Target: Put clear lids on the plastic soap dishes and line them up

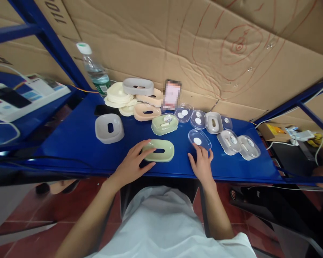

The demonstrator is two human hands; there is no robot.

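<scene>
My left hand (134, 161) is at the left end of a pale green oval dish (167, 154) with a slot in its middle. Thumb and fingers straddle its edges while it lies on the table. My right hand (203, 163) has its fingertips at the near edge of a clear plastic lid (199, 136) with a white round sticker; the thumb stands apart. Behind the green dish lies another green dish under a clear lid (164, 124). To the left is a grey slotted dish (102, 130).
Cream and peach dishes (120, 94) are piled at the back, beside a water bottle (94, 70) and a phone (172, 95). Further clear lids (183, 114) and lidded grey dishes (230, 142) lie on the right of the blue table (75, 150). A cardboard wall (140, 43) rises behind.
</scene>
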